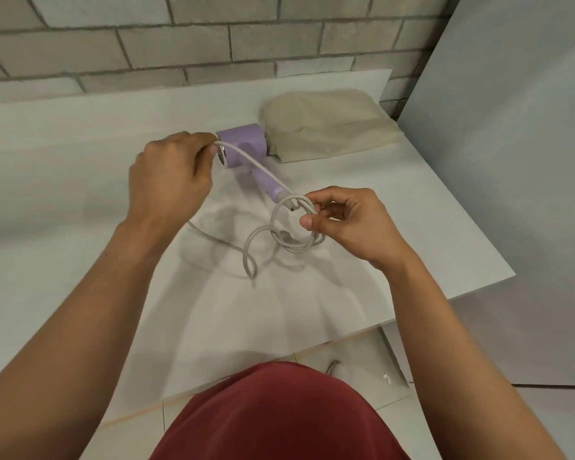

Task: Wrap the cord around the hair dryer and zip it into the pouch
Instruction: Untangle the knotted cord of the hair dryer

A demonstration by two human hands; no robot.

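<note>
Left hand grips cord — right hand pinches its loops.

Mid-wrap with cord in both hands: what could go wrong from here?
1. The loose loops of cord pinched by the right hand cross one another; pulling could snarl them.
2. The left hand draws cord taut over the hair dryer, which could slide on the table.
3. The pouch touches the dryer and may shift.

The hair dryer is looking like smooth purple plastic. The pouch is looking like soft, dull cloth. The cord is looking smooth and rubbery.
</note>
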